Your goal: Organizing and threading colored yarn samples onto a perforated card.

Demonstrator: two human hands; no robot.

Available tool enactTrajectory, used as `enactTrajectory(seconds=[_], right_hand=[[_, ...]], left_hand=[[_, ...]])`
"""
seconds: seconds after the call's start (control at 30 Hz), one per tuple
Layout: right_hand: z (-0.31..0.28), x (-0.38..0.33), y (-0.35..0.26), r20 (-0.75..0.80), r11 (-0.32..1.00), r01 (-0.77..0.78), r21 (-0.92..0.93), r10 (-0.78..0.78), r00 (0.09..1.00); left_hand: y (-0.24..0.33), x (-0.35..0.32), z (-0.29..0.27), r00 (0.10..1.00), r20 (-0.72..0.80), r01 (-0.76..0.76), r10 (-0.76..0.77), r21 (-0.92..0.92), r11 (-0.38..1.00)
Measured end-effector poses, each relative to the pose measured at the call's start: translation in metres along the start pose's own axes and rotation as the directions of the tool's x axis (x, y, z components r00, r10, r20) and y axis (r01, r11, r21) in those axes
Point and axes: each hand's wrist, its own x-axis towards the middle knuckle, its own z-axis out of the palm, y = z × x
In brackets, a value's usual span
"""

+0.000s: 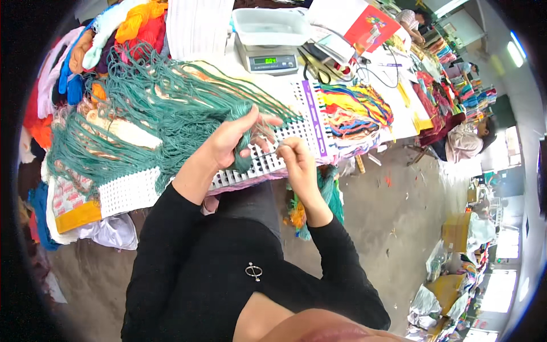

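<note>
My left hand (236, 135) is closed around a bundle of teal green yarn (171, 108) that fans out to the left across the table. My right hand (296, 159) pinches a single strand of that yarn just to the right of the left hand, above a white perforated plastic board (137, 191) at the table's front edge. The two hands are close together, nearly touching. Black sleeves cover both forearms.
A digital scale (268, 57) with a clear tray stands at the back. Multicoloured yarn (353, 111) lies to the right, piled skeins (102, 40) at back left, and a red booklet (370, 28) beyond. More yarn (327, 196) hangs below the table. Other people work at far right.
</note>
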Motion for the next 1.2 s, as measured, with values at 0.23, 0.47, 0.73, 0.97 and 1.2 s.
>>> enactTrajectory(seconds=[0.23, 0.47, 0.73, 0.97, 1.2], right_hand=[[-0.116, 0.019, -0.016, -0.297, 0.280, 0.237, 0.930, 0.195, 0.935], [-0.395, -0.035, 0.097, -0.613, 0.578, 0.391, 0.716, 0.254, 0.748], [-0.261, 0.025, 0.008, -0.669, 0.921, -0.201, -0.335, -0.082, 0.739], [-0.097, 0.057, 0.082, 0.147, 0.965, -0.203, -0.165, 0.227, 0.963], [-0.079, 0.060, 0.116, 0.086, 0.929, -0.353, -0.116, 0.363, 0.928]], left_hand=[[0.048, -0.049, -0.102, 0.916, -0.400, -0.135, -0.014, -0.341, 0.930], [0.126, -0.247, -0.374, 0.436, -0.674, -0.766, 0.597, 0.071, 0.639], [0.110, -0.085, -0.115, 0.830, -0.155, -0.557, 0.535, -0.196, 0.807], [-0.037, 0.058, -0.003, 0.952, -0.062, 0.269, -0.301, -0.305, 0.913], [-0.054, 0.099, 0.020, 0.882, -0.173, 0.395, -0.438, -0.236, 0.888]])
